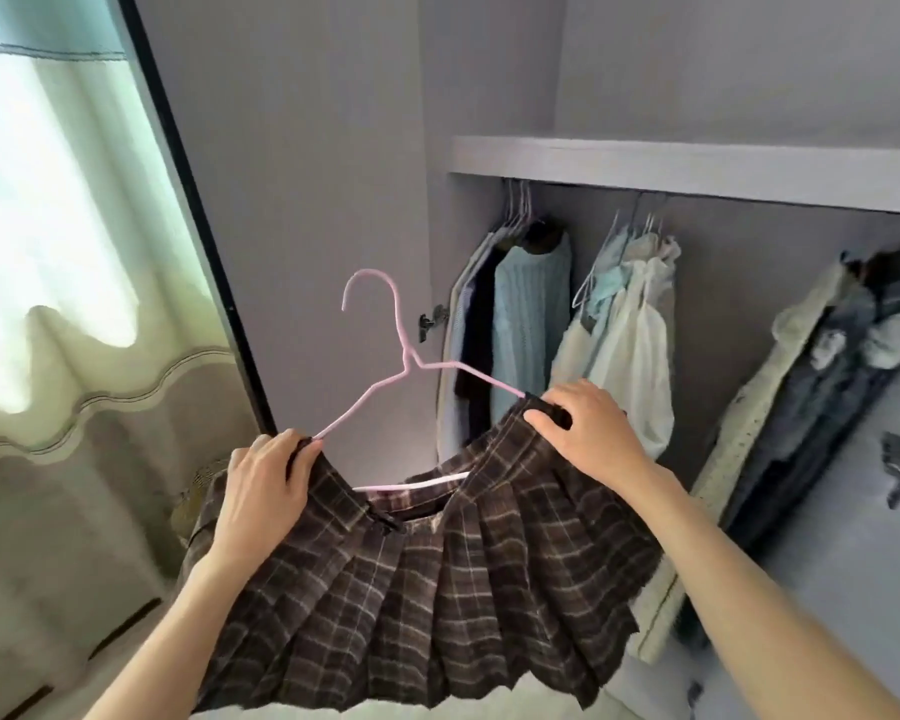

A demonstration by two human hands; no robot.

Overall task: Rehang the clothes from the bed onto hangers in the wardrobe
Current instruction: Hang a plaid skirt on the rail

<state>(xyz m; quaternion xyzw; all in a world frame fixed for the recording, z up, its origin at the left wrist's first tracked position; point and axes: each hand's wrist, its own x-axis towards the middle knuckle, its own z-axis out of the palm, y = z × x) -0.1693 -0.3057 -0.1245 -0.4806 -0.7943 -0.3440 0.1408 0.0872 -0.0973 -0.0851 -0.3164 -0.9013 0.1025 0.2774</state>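
A dark brown plaid pleated skirt [437, 589] hangs spread across a pink wire hanger [385, 324] in front of the open wardrobe. My left hand [263, 491] grips the skirt's waistband at the hanger's left end. At the right end, my right hand [588, 428] pinches the waistband over the hanger's arm. The hanger's hook points up and to the left, free of any rail. Its lower bar shows inside the waistband opening.
In the wardrobe, under a white shelf [697, 168], hang a light blue knit sweater [528, 319], pale tops [630, 335] and darker clothes [822, 407] at the right. The open wardrobe door [307, 200] stands left of them. A curtain [63, 252] covers the far left.
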